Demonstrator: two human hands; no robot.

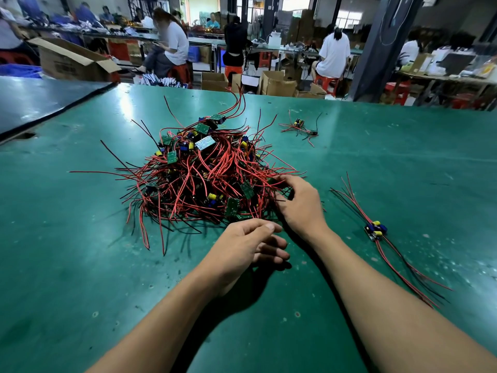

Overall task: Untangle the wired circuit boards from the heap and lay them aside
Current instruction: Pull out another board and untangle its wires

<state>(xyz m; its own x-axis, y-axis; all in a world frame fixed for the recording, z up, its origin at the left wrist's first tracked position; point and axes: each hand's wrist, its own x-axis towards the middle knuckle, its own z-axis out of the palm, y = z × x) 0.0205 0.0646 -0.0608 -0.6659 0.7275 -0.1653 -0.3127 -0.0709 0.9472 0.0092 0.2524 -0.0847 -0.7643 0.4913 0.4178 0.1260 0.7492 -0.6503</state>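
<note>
Right hand (298,200) clutches wires (269,191) at the heap (199,179) edge (left hand (242,246) loose, apparently empty): untangling seems under way; next, tease the nearest board (247,190) free.

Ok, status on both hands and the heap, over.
Right hand grips wires at heap edge. Left hand loosely curled, empty. One bundle laid aside right.
</note>
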